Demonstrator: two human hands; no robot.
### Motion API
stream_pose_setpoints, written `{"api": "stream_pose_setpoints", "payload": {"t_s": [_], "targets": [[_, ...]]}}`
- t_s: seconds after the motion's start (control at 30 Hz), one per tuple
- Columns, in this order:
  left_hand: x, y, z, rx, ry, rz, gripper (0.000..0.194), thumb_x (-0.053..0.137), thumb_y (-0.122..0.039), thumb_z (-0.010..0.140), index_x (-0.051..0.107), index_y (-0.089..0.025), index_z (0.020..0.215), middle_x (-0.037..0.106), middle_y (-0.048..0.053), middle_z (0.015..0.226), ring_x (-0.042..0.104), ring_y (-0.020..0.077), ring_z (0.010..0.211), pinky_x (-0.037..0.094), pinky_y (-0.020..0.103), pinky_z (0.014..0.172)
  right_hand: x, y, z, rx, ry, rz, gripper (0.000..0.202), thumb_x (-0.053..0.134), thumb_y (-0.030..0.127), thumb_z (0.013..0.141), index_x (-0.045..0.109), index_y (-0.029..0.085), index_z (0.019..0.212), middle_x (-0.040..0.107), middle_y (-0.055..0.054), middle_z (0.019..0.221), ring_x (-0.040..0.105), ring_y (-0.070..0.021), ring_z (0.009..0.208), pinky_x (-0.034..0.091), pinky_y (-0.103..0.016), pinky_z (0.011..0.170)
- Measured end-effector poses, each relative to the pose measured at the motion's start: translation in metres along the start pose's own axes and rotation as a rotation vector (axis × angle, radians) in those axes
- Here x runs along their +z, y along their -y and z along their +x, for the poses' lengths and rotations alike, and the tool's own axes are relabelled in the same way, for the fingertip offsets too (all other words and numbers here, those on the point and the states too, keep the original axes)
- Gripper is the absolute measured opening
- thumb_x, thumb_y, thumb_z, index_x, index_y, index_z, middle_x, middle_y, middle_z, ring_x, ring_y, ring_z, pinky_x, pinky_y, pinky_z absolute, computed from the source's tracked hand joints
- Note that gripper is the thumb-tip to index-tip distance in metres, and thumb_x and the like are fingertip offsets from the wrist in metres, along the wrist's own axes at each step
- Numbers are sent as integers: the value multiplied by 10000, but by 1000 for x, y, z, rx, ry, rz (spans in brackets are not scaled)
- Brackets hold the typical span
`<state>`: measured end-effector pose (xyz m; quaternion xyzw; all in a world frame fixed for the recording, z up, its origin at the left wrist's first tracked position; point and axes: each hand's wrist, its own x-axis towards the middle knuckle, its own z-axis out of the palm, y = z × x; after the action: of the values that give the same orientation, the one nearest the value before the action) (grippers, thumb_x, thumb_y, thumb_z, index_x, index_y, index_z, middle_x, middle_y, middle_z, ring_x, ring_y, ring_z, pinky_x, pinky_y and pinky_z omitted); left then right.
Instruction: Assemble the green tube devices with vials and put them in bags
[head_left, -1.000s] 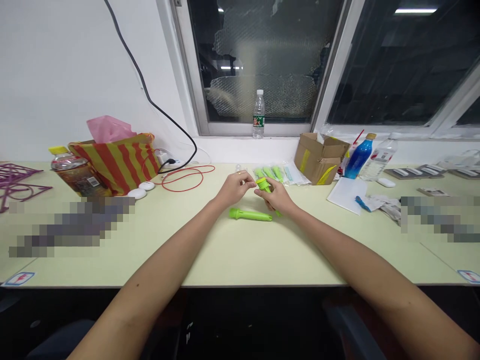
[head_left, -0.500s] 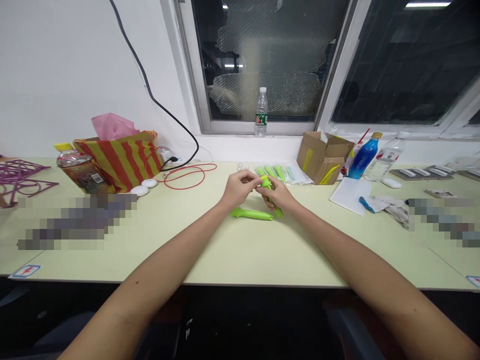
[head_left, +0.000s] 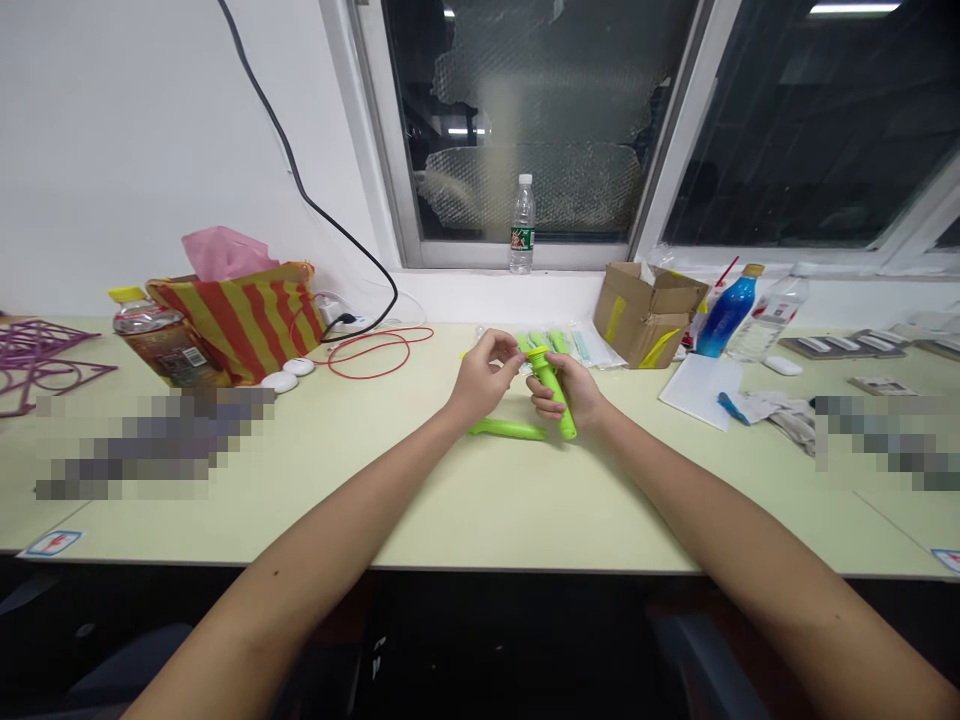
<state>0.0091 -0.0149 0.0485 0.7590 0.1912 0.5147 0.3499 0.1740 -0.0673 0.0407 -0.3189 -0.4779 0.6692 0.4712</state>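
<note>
My right hand point(head_left: 574, 390) is wrapped round a bright green plastic tube point(head_left: 559, 400), which tilts with its flared yellow-green end up and to the left. My left hand point(head_left: 484, 375) is closed in a pinch, its fingertips at the rim of that flared end. Whatever sits between those fingertips is too small to make out. Below both hands a second green tube-like piece point(head_left: 510, 430) lies on the table, its left end partly covered by my left hand. Several similar green pieces point(head_left: 556, 341) lie in clear plastic behind my hands.
A cardboard box point(head_left: 649, 315) and bottles stand at the back right, near a white sheet point(head_left: 701, 390) and a glove point(head_left: 772, 412). At left are a striped bag point(head_left: 247, 325), a tea bottle point(head_left: 169, 340) and a red cable point(head_left: 375, 375). A water bottle point(head_left: 523, 228) stands on the sill.
My left hand has drawn slightly left from the tube's end, uncovering more of it. The tube in my right hand has turned, and more of its length shows.
</note>
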Motion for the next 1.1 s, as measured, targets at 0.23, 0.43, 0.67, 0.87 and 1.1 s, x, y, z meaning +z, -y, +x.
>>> {"api": "stream_pose_setpoints", "payload": {"t_s": [0.23, 0.43, 0.67, 0.87, 1.1], "targets": [[-4, 5, -3, 324, 25, 478, 119, 524, -270, 934, 613, -196, 960, 631, 51, 917, 602, 143, 825, 494, 270, 689, -3, 1, -2, 51, 62, 14, 320, 402, 575, 833, 423, 257, 859, 321, 84, 488, 247, -117, 358, 284, -245, 391], [-2, 2, -4, 358, 60, 765, 180, 446, -249, 964, 613, -185, 946, 650, 92, 936, 608, 203, 910, 455, 315, 762, 0, -1, 0, 41, 82, 55, 312, 381, 565, 860, 445, 260, 880, 321, 80, 475, 242, -125, 364, 280, -240, 379], [4, -6, -8, 287, 61, 1066, 128, 486, -178, 890, 546, -182, 776, 557, 72, 657, 543, 215, 663, 257, 298, 523, 3, -6, 2, 34, -2, 2, 365, 379, 564, 885, 382, 235, 726, 388, 56, 491, 265, -105, 346, 304, -251, 362], [-5, 4, -2, 500, -2, 1036, 198, 509, -179, 847, 485, -186, 651, 499, 25, 558, 476, 151, 548, 181, 302, 510, 4, -6, 3, 56, -15, 25, 379, 402, 544, 907, 400, 223, 705, 421, 43, 481, 293, -100, 331, 307, -248, 341], [-12, 16, 2, 692, 15, 1004, 212, 483, -144, 815, 477, -185, 607, 485, -4, 517, 479, 130, 517, 240, 281, 518, 10, -11, 14, 45, -73, 79, 357, 375, 532, 933, 441, 215, 783, 410, 58, 485, 288, -94, 326, 314, -230, 331]]}}
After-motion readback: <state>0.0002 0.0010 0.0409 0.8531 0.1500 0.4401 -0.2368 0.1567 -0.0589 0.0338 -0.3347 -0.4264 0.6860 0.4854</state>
